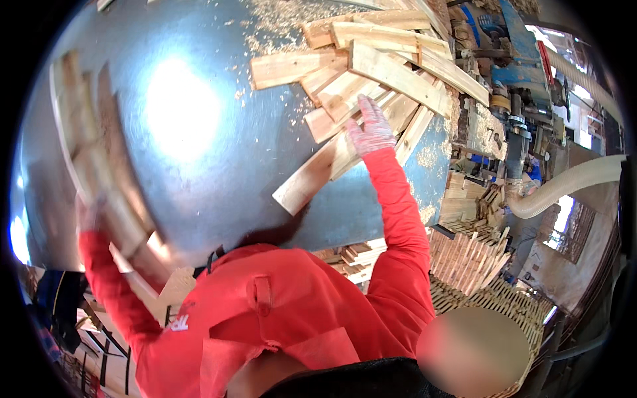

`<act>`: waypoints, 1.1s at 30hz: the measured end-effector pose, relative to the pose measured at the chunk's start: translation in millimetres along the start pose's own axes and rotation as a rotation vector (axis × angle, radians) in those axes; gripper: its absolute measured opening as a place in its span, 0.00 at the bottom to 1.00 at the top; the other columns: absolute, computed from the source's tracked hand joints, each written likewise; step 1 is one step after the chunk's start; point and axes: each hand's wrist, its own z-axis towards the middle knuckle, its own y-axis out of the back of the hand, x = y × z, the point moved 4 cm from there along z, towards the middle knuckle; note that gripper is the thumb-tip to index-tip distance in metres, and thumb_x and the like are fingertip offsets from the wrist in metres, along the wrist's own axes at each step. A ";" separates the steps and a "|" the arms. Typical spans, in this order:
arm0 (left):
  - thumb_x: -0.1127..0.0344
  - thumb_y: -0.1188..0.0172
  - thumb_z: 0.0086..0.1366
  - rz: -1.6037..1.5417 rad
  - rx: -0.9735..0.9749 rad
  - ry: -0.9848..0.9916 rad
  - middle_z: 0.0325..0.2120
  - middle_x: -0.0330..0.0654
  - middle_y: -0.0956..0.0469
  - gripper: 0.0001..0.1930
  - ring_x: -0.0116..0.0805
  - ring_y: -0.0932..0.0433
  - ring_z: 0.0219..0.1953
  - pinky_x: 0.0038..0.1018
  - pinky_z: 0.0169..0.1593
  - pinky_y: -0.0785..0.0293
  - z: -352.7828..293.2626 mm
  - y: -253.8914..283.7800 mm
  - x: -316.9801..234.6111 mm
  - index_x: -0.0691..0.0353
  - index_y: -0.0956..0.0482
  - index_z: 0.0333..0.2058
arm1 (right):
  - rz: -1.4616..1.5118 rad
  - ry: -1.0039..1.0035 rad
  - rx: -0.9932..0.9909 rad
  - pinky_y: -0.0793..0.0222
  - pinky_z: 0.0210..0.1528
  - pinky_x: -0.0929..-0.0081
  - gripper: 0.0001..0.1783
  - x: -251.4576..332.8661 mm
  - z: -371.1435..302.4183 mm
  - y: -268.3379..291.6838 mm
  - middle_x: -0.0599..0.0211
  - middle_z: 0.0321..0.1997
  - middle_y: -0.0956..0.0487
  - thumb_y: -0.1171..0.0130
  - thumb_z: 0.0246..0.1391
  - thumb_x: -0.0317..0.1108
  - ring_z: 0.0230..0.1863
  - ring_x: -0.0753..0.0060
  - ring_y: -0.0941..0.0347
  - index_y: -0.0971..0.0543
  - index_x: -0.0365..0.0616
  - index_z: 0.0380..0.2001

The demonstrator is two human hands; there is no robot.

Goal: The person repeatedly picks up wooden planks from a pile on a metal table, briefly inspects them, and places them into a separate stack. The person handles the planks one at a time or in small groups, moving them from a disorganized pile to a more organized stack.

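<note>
My left hand point(89, 213), smeared by motion, is at the side of a few long wooden boards point(99, 166). These boards are blurred as well and reach past the near edge of the metal table; the hand appears to grip them, though its fingers are not clear. My right hand point(373, 129), in a thin whitish glove, lies on a loose heap of pale boards point(345, 93) with its fingers stretched out and thumb apart. Beneath and beside it, one board point(308, 174) points toward me. Another board point(398, 76) lies slantwise across the top of the heap.
Wood shavings point(285, 20) are scattered over the shiny metal table point(219, 192). A machine point(517, 86) with a pale hose point(570, 186) stands at the right. Stacked wood strips point(468, 259) are at the lower right, and more boards point(358, 259) lie below the table's near edge.
</note>
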 end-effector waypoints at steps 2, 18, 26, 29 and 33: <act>0.64 0.35 0.55 0.562 -0.176 0.033 0.50 0.51 0.26 0.38 0.46 0.25 0.51 0.35 0.52 0.27 -29.4 37.6 -29.6 0.59 0.42 0.63 | -0.102 -0.077 0.036 0.45 0.67 0.61 0.38 -21.9 13.6 8.6 0.53 0.67 0.38 0.41 0.51 0.44 0.67 0.54 0.41 0.39 0.49 0.65; 0.66 0.40 0.61 0.422 0.233 -0.365 0.60 0.52 0.35 0.35 0.45 0.37 0.64 0.34 0.64 0.40 102.6 -292.1 -207.6 0.61 0.44 0.65 | -0.680 0.209 0.167 0.60 0.72 0.57 0.48 -78.6 95.4 -3.6 0.54 0.67 0.41 0.36 0.46 0.45 0.70 0.53 0.48 0.46 0.52 0.68; 0.39 0.41 0.56 1.206 0.476 -1.038 0.62 0.57 0.39 0.48 0.53 0.37 0.63 0.49 0.62 0.40 109.7 -750.6 -388.1 0.55 0.53 0.67 | 0.217 -0.427 -0.530 0.46 0.67 0.56 0.29 -105.0 -46.8 14.1 0.53 0.61 0.33 0.42 0.51 0.35 0.63 0.51 0.39 0.29 0.56 0.59; 0.40 0.40 0.55 1.338 0.663 -0.799 0.60 0.58 0.37 0.47 0.56 0.36 0.62 0.52 0.59 0.37 72.8 -789.0 -358.4 0.53 0.54 0.66 | 1.342 -0.817 -0.629 0.36 0.62 0.64 0.22 -186.8 -91.8 -9.3 0.56 0.62 0.32 0.43 0.57 0.32 0.59 0.60 0.33 0.26 0.51 0.56; 0.43 0.40 0.55 1.244 0.712 -0.572 0.57 0.61 0.36 0.44 0.58 0.34 0.60 0.47 0.57 0.33 42.7 -748.7 -347.8 0.55 0.51 0.63 | 0.816 -0.491 -0.319 0.33 0.59 0.64 0.28 -246.3 -67.6 18.3 0.54 0.55 0.26 0.53 0.60 0.50 0.55 0.58 0.29 0.27 0.39 0.53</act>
